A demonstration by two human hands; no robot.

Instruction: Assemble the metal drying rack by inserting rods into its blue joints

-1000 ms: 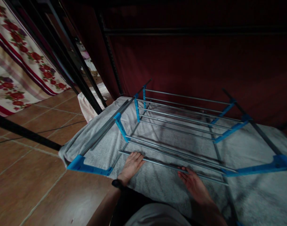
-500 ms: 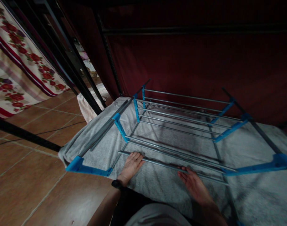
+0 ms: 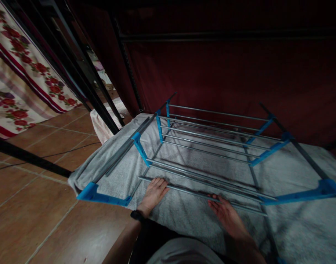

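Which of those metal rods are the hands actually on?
Find the grey towel spread over the tiled floor, with the blue-jointed rack lying on it. The rod is the nearest one, and the only one with the left hand and right hand touching it.

Grey towel (image 3: pixel 184 216) on tiled floor (image 3: pixel 32 205)

Grey towel (image 3: pixel 184 216), blue rack brackets (image 3: pixel 101 196), red-flowered cloth (image 3: pixel 16 84).

Two hands (image 3: pixel 154 193), one rack (image 3: pixel 209 146), one grey towel (image 3: pixel 184 212).
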